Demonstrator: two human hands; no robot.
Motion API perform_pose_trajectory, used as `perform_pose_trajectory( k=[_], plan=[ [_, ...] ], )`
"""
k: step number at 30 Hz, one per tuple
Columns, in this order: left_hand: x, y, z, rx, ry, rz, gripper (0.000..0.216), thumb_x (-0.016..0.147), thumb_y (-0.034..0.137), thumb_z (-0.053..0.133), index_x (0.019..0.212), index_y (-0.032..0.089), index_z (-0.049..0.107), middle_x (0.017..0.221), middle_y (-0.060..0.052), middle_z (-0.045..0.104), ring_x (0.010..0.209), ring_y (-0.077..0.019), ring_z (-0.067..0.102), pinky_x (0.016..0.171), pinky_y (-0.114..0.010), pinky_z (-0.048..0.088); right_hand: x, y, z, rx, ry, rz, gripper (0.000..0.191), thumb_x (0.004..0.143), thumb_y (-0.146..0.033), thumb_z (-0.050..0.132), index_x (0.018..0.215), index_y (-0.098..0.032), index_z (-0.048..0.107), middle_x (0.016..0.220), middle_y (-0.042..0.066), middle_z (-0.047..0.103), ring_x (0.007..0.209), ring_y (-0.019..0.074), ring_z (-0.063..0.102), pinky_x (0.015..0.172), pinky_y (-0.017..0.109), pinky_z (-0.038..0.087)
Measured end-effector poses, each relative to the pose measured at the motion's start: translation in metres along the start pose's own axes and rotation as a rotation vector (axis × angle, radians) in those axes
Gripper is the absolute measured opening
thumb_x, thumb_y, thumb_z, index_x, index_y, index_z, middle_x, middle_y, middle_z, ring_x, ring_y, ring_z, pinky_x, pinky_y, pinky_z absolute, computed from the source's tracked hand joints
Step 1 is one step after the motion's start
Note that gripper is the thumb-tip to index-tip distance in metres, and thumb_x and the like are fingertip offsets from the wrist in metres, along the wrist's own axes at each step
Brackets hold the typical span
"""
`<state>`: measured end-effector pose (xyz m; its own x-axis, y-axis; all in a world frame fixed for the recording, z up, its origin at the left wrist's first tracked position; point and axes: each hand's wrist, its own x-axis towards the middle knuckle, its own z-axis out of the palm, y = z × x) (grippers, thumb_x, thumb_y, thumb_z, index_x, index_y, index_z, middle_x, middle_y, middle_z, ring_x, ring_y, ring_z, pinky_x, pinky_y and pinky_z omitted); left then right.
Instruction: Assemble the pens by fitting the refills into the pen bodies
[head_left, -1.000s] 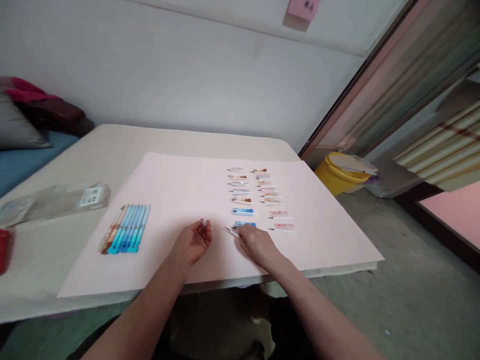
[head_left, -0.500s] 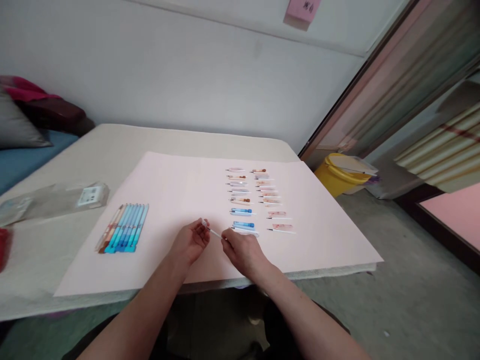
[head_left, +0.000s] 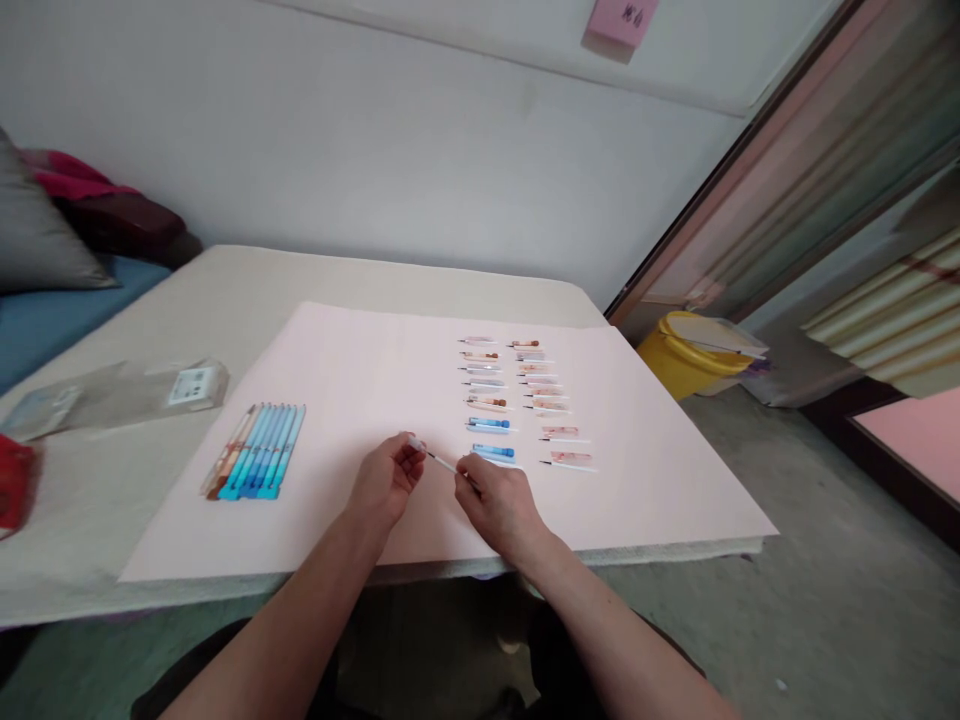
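Both my hands meet over the near middle of a pale pink sheet (head_left: 360, 350). My left hand (head_left: 386, 482) is closed, pinching a small grey piece at its fingertips. My right hand (head_left: 496, 502) is closed on a thin white pen refill (head_left: 444, 462), whose tip points into the piece in my left hand. Just beyond my right hand lie two blue pen parts (head_left: 491, 438). Two short rows of small pink and brown pen parts (head_left: 517, 378) with refills beside them run away from me.
A row of several blue and brown pens (head_left: 259, 465) lies at the sheet's left. A clear plastic package (head_left: 112, 395) rests on the beige table (head_left: 225, 280) further left. A yellow bucket (head_left: 686, 355) stands on the floor at the right.
My right hand lifted the thin refill from beside the blue parts and brought it left to my left hand's fingertips, which closed on a small piece.
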<state>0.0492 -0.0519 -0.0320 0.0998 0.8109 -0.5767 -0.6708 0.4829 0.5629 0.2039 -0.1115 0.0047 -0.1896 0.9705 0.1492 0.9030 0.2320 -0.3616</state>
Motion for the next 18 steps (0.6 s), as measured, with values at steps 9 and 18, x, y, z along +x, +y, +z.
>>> perform_pose_trajectory(
  k=[9,18],
  plan=[
    [-0.012,-0.008,0.008,0.126,-0.103,0.101,0.013,0.072,0.022,0.068,0.079,0.014,0.06,0.073,-0.002,0.064,0.064,-0.0086,0.059,0.056,-0.018,0.046,0.003,0.001,0.008,-0.031,0.076,-0.015,0.017,0.086,-0.02,0.042,0.08,-0.019,0.058,0.068,0.0,0.066,0.059,0.011,0.056,0.053,0.021,0.026],
    [-0.026,-0.023,0.014,0.108,-0.251,0.07,0.018,0.072,0.025,0.07,0.082,0.016,0.059,0.076,0.0,0.061,0.069,-0.009,0.06,0.066,-0.021,0.047,0.009,0.003,0.022,0.07,0.271,0.021,0.032,0.093,-0.044,0.038,0.09,-0.017,0.055,0.071,0.002,0.063,0.055,0.0122,0.055,0.054,0.022,0.032]
  ],
)
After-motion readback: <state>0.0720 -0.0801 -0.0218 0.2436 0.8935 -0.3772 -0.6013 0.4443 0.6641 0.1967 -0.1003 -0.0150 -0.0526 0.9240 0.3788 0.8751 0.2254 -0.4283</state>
